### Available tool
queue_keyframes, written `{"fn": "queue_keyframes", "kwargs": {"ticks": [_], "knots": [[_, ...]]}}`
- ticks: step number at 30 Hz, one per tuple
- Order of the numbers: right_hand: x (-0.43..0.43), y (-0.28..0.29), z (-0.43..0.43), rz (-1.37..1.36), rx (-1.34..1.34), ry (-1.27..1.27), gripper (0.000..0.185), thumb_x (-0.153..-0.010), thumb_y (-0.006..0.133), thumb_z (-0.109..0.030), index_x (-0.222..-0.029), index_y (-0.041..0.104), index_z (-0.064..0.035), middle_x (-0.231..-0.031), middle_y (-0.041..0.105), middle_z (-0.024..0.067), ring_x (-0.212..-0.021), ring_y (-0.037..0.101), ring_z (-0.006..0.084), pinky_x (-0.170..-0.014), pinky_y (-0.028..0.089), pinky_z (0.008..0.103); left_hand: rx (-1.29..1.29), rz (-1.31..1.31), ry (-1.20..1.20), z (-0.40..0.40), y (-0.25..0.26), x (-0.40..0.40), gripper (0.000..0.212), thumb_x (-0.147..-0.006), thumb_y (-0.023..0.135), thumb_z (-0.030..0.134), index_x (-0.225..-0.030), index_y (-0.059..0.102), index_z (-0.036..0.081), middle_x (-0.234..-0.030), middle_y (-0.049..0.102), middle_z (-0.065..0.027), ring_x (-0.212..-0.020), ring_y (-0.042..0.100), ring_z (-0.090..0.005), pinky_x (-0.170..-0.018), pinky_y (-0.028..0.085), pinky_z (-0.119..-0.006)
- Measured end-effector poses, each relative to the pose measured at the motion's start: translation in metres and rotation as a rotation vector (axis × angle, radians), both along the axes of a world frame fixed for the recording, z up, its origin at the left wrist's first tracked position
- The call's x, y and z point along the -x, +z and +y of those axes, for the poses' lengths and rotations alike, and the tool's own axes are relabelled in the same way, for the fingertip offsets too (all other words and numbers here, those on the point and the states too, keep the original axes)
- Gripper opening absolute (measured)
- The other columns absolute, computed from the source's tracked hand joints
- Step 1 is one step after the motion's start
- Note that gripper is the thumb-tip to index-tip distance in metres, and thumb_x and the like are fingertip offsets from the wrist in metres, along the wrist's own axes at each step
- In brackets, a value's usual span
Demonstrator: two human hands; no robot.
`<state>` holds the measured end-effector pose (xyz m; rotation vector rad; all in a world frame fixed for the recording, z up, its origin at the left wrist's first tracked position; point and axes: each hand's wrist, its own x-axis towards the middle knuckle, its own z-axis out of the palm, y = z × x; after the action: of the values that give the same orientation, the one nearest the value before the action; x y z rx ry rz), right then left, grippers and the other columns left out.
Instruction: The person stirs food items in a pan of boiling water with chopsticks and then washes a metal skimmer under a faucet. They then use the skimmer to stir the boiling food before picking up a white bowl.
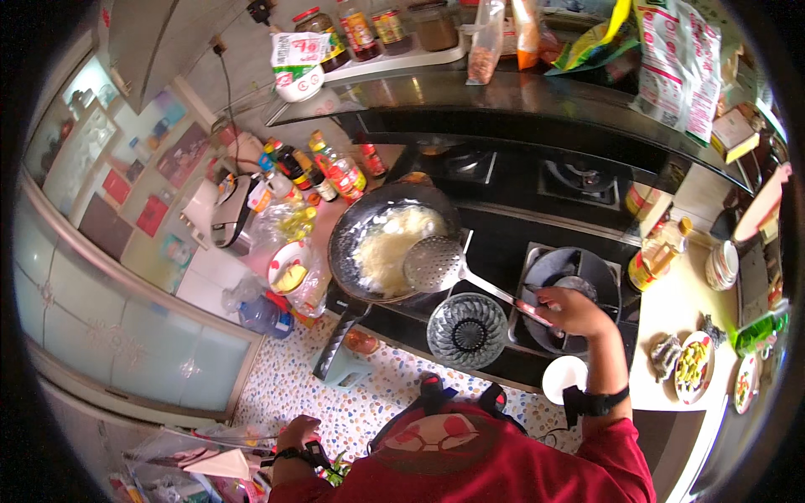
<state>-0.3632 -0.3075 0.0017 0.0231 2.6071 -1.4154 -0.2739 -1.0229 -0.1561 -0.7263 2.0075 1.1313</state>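
Observation:
My right hand [569, 311] grips the handle of a perforated metal skimmer [434, 263]. The skimmer's round head hangs over the right side of a dark wok [339, 251] on the left burner. Pale, bubbling food [383, 251] lies in oil inside the wok, and the skimmer head hides part of it. A ribbed glass bowl [466, 330] stands at the stove's front edge, below the skimmer. Low at my left side is my left hand [299, 431], away from the stove; its fingers are partly hidden. The wok's handle [339, 342] points toward me over the edge.
The right burner [569, 276] has a dark ring around it. A white bowl [565, 380] sits at the front right, near my forearm. Sauce bottles [336, 166] and a floral bowl [288, 267] crowd the left. To the right are an oil bottle [654, 258] and a plate of chopped food [693, 368].

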Motion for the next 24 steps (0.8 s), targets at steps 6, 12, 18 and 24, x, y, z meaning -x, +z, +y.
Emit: {"fn": "queue_keyframes", "kwargs": {"ticks": [6,12,18,24], "knots": [[-0.014,-0.014,-0.006,0.370,-0.227,-0.502,0.020,-0.078,0.064,-0.015,-0.095,0.061,-0.0053,-0.083,0.063,0.0090,-0.073,0.062,0.0226,-0.064,0.048,0.0320,0.314,-0.203,-0.190,0.015,0.014,-0.005,0.035,-0.084,0.051,0.032,-0.102,0.062,0.004,-0.091,0.066,-0.0113,-0.079,0.065,-0.0221,-0.067,0.051,-0.036],[-0.045,-0.025,-0.029,0.330,-0.267,-0.508,0.021,-0.079,0.059,-0.014,-0.098,0.062,-0.0041,-0.089,0.063,0.0129,-0.076,0.063,0.0275,-0.068,0.049,0.0344,0.182,-0.190,-0.098,-0.003,-0.011,-0.005,0.036,-0.085,0.051,0.033,-0.103,0.061,0.003,-0.095,0.065,-0.0110,-0.079,0.065,-0.0230,-0.066,0.051,-0.038],[-0.053,-0.011,-0.077,0.307,-0.019,-0.667,0.021,-0.085,0.057,-0.008,-0.103,0.059,0.0032,-0.089,0.063,0.0099,-0.081,0.059,0.0150,-0.072,0.046,0.0269,0.158,-0.150,-0.099,-0.037,-0.039,0.042,0.037,-0.086,0.052,0.034,-0.104,0.060,0.003,-0.100,0.064,-0.0106,-0.080,0.065,-0.0239,-0.065,0.051,-0.041],[-0.036,0.017,-0.143,0.406,0.322,-0.685,0.016,-0.089,0.052,-0.006,-0.102,0.057,0.0017,-0.092,0.063,0.0070,-0.085,0.058,0.0133,-0.073,0.045,0.0243,0.172,-0.034,-0.106,-0.077,-0.070,0.112,0.038,-0.087,0.052,0.036,-0.105,0.059,0.002,-0.104,0.064,-0.0103,-0.080,0.065,-0.0249,-0.063,0.051,-0.043]]}}
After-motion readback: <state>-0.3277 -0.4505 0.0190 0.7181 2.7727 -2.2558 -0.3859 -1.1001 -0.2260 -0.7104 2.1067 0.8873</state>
